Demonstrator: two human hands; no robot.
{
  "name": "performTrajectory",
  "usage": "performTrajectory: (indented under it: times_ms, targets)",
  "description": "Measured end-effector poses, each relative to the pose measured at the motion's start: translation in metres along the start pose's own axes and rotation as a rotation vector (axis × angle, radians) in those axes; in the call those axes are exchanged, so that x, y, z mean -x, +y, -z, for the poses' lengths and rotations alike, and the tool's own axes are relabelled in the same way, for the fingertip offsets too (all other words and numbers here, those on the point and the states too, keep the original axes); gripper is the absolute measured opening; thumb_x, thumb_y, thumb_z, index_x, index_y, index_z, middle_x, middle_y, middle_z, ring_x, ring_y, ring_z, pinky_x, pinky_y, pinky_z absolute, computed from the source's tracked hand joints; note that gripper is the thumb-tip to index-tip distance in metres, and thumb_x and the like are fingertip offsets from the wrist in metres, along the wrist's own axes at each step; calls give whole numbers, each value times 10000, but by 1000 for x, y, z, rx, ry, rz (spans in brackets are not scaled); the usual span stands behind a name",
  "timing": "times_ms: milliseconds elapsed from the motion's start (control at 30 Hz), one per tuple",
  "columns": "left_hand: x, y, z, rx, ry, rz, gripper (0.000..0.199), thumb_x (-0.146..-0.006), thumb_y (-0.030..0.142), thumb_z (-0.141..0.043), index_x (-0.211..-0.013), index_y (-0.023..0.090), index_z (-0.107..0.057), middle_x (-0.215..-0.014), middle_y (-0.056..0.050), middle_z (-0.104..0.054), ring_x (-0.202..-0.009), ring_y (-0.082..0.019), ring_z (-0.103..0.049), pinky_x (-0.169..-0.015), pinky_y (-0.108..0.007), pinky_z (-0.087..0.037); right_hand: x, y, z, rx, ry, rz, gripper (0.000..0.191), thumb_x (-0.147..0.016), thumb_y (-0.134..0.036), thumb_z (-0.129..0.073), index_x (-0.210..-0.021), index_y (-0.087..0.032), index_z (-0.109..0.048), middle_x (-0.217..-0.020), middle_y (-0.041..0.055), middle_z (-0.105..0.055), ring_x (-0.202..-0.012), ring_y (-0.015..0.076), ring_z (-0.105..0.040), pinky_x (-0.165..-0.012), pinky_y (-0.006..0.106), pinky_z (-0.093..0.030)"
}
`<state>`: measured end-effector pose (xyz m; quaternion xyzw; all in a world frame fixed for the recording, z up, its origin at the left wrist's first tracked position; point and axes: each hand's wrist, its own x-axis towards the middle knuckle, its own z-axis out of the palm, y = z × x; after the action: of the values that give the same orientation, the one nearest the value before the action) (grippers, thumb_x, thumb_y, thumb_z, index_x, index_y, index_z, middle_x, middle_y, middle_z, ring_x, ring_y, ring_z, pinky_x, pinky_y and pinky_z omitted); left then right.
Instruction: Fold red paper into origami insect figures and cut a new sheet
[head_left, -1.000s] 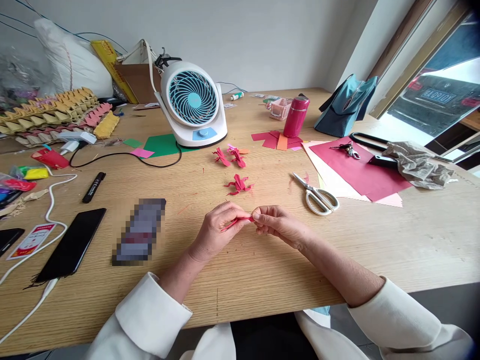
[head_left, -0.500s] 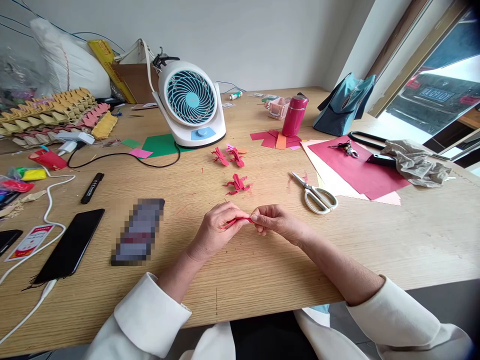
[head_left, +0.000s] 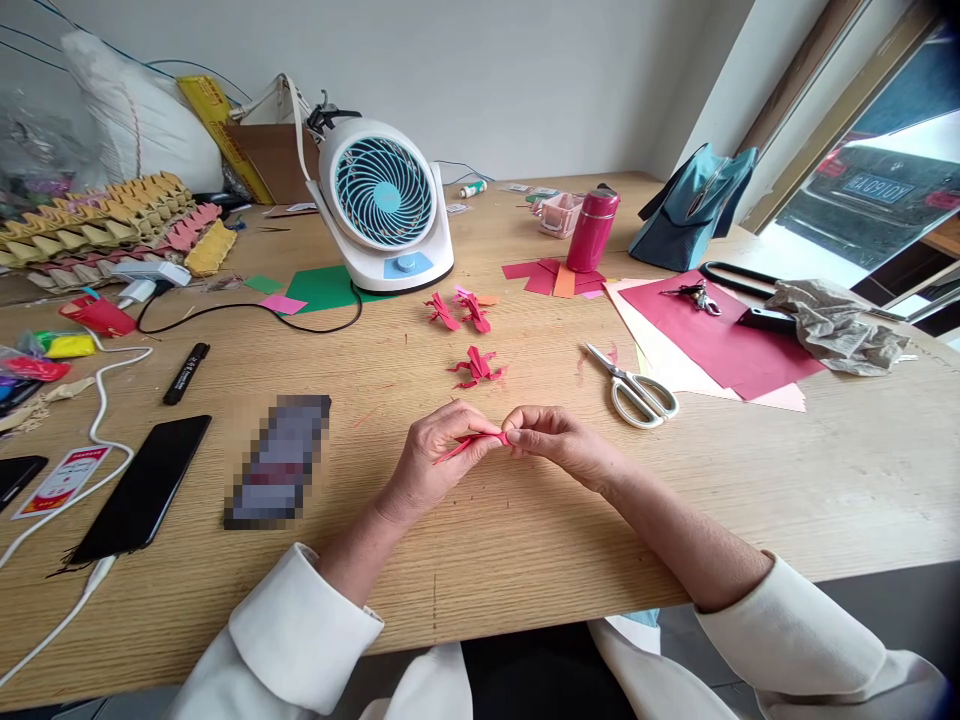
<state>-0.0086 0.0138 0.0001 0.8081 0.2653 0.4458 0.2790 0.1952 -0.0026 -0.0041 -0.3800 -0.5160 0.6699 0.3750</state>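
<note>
A small folded piece of red paper [head_left: 471,441] is held between both hands above the near part of the table. My left hand [head_left: 439,450] pinches its middle, and one narrow end sticks out toward the palm. At the other end, the thumb and fingers of my right hand [head_left: 551,437] close on the tip. Beyond the hands lies a red folded paper figure [head_left: 477,368] with thin bent limbs. Two similar paper figures [head_left: 474,312] sit farther back, near the fan. White-handled scissors [head_left: 637,392] rest to the right, blades pointing away and left.
A white fan [head_left: 386,195] stands at the back. Red paper sheets [head_left: 705,330] lie at right, with keys on them. A pink bottle [head_left: 593,231] and a blue bag [head_left: 690,212] stand behind. Phones, a black marker [head_left: 186,374] and a white cable [head_left: 101,400] lie left.
Both hands stay in nearly the same place. The right fingers have shifted slightly on the paper's tip, and more of the paper shows at the left hand.
</note>
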Motion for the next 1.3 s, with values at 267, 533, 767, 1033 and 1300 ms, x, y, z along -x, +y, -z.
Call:
performTrajectory:
  times_ms: [267,533,767,1033,1300]
  targets:
    - [0,0,-2,-34,12,-3,34,-849,156,-721,-872,179,-713,-793,-26,-671,-729,-128,-630,-678,-243,-498,-1,-1,-1,84,34,17,415,-740,-553,-761,-785,-154,-659,-666,-22,-512,-650,111,-414,-617,258,-318]
    - [2,1,-3,-74,8,10,27,-866,170,-704,-883,188,-715,-810,-31,-674,-747,-131,-632,-692,-242,-501,-2,-2,-2,84,54,-11,450,-696,-581,-786,-756,-152,-662,-663,-9,-558,-629,109,-450,-596,253,-350]
    - [1,2,-3,-33,0,56,15,-866,185,-703,-858,184,-716,-793,-37,-678,-733,-138,-633,-684,-251,-506,-2,-3,0,76,21,-9,457,-687,-586,-802,-761,-148,-694,-695,15,-635,-661,121,-551,-647,261,-440]
    - [1,0,-3,6,-25,102,17,-852,163,-713,-846,179,-716,-793,-29,-684,-739,-132,-638,-691,-242,-507,-3,-2,0,123,29,-6,446,-662,-561,-823,-736,-141,-695,-662,10,-638,-618,112,-546,-594,245,-429]
    - [1,-1,-5,44,-4,114,27,-833,190,-737,-827,174,-716,-776,-38,-692,-727,-141,-645,-686,-250,-517,-4,0,-1,161,64,17,450,-656,-561,-818,-733,-138,-685,-650,8,-622,-585,101,-509,-538,229,-385]
